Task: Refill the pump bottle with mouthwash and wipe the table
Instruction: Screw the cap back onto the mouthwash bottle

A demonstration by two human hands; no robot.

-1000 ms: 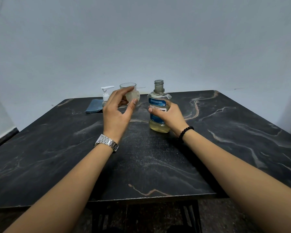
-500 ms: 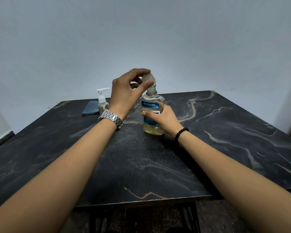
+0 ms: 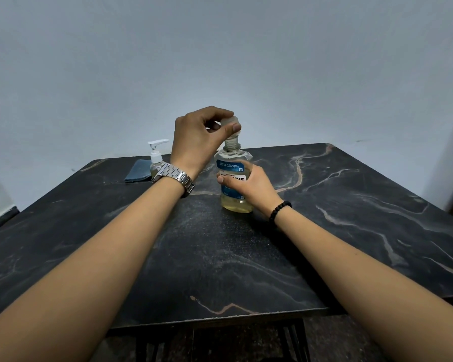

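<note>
The mouthwash bottle (image 3: 232,184), clear with yellowish liquid and a blue label, stands upright near the middle of the dark marble table (image 3: 351,218). My right hand (image 3: 249,185) grips its body from the right. My left hand (image 3: 198,141) pinches the translucent cap (image 3: 229,120) just above the bottle's threaded neck. The small pump bottle (image 3: 156,159) with a white pump head stands behind my left wrist, partly hidden by it.
A folded blue cloth (image 3: 137,171) lies flat on the table's far left, beside the pump bottle. A pale wall rises right behind the table. The table's near edge runs below my forearms.
My left hand carried the cap from beside the glass up and over to the top of the mouthwash bottle's neck. The right hand kept its hold on the bottle. The glass is now hidden.
</note>
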